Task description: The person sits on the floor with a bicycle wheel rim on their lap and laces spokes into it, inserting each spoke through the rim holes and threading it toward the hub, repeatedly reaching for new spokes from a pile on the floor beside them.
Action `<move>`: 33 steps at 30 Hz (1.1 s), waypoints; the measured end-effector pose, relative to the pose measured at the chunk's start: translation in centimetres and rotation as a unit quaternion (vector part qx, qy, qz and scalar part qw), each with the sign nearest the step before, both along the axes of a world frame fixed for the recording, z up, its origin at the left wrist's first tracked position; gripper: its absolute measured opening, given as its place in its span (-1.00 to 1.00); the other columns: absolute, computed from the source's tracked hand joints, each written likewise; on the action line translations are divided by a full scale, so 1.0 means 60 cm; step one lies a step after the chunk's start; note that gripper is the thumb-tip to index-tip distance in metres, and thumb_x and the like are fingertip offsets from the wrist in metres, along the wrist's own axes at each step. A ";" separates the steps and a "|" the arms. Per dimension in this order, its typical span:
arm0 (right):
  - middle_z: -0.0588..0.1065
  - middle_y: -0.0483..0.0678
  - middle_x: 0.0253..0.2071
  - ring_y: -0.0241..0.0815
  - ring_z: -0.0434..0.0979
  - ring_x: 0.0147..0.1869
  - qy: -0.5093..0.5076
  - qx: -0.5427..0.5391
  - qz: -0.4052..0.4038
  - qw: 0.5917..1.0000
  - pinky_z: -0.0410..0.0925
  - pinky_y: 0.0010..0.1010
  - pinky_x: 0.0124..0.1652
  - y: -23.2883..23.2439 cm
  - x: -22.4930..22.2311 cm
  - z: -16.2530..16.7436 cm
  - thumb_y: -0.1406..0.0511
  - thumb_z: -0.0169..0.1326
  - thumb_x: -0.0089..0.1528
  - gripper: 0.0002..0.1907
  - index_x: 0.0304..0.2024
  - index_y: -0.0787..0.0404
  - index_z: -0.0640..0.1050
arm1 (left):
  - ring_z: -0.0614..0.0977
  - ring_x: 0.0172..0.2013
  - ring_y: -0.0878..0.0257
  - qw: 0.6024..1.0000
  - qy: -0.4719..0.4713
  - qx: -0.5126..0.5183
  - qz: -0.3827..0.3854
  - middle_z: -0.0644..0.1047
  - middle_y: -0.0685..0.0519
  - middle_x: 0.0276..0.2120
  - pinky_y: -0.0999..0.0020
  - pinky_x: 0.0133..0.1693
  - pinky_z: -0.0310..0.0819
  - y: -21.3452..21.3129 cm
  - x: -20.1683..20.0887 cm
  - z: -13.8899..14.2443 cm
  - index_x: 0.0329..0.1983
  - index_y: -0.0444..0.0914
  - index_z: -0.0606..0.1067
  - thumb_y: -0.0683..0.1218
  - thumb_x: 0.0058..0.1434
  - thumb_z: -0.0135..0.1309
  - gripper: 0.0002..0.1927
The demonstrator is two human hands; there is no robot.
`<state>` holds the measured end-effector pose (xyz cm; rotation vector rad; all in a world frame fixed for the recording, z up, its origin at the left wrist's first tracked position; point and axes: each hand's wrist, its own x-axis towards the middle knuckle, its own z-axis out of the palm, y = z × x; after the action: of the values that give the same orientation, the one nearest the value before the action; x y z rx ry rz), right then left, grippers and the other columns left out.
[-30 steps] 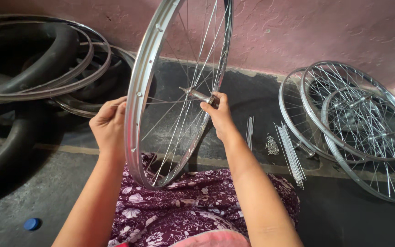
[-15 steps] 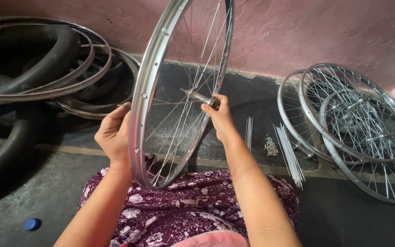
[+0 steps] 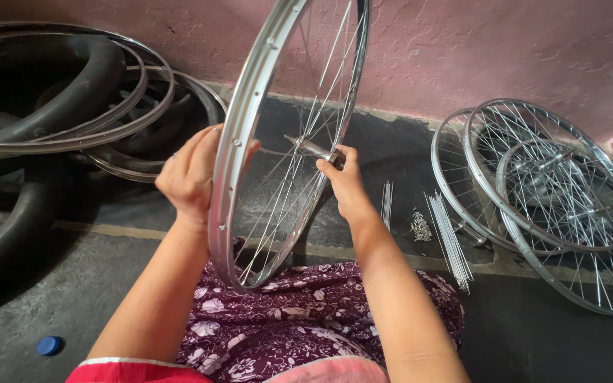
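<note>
**Head view: spoked bicycle wheel held upright over the lap**

The head camera looks down at a silver bicycle wheel standing on edge, its lower rim resting on the person's lap, which is covered in purple floral cloth; the top of the wheel runs out of the picture. The left hand sits against the outer side of the rim, fingers curled loosely about it with the fingertips showing past the metal (how firm the hold is cannot be told); the right hand is closed on the end of the hub axle at the wheel's middle, thumb and fingers pinched round it.

On the dark floor to the right lie a small bundle of loose spokes, a thinner bunch of spokes nearer the right wrist, and between them a little heap of spoke nipples; further right, a stack of finished spoked wheels leans against the pink wall. To the left, bare metal rims lie over black rubber tyres; a blue bottle cap sits on the floor near the left elbow.
</note>
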<state>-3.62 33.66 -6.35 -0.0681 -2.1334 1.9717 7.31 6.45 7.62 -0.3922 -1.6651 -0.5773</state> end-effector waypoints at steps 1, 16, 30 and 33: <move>0.43 -0.05 0.03 -0.22 0.43 0.10 -0.003 -0.004 0.003 1.000 0.34 -0.34 0.12 0.000 0.000 0.000 0.32 0.31 0.15 -0.34 0.24 0.19 0.32 | 0.73 -0.26 0.06 0.998 -0.005 0.017 -0.061 0.65 -0.12 -0.20 0.31 -0.21 0.62 0.001 -0.006 -0.007 -0.06 -0.39 0.59 -0.04 0.26 0.43 -0.63; 0.45 -0.13 -0.04 -0.29 0.45 0.03 0.003 -0.021 0.041 0.999 0.35 -0.41 0.06 -0.018 -0.010 -0.001 0.34 0.29 0.16 -0.39 0.21 0.18 0.34 | 0.71 -0.02 0.13 0.857 -0.259 0.151 -0.420 0.64 -0.09 -0.02 0.29 0.07 0.59 -0.021 -0.019 -0.058 0.15 -0.38 0.53 -0.14 0.42 0.01 -0.68; 0.47 -0.17 -0.05 -0.32 0.43 -0.06 -0.074 -0.015 0.028 0.997 0.29 -0.38 -0.20 -0.001 0.016 0.016 0.22 0.29 0.13 -0.33 0.24 0.03 0.30 | 0.53 -0.36 0.26 0.472 -0.304 0.345 -0.752 0.56 -0.01 -0.47 0.41 -0.29 0.34 0.022 -0.071 -0.090 -0.04 -0.31 0.60 -0.10 0.32 0.12 -0.78; 0.46 -0.17 -0.04 -0.31 0.41 -0.06 -0.065 0.005 0.023 0.998 0.31 -0.38 -0.18 -0.001 0.014 0.014 0.22 0.29 0.15 -0.34 0.24 0.06 0.31 | 0.44 -0.58 0.25 0.398 -0.261 0.432 -0.767 0.51 0.03 -0.63 0.39 -0.36 0.28 0.036 -0.082 -0.098 -0.01 -0.27 0.59 -0.15 0.35 0.10 -0.81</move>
<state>-2.75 33.61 -5.52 -0.1505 -2.2438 2.0323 2.39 8.60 1.76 -0.9482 -0.6884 -3.0468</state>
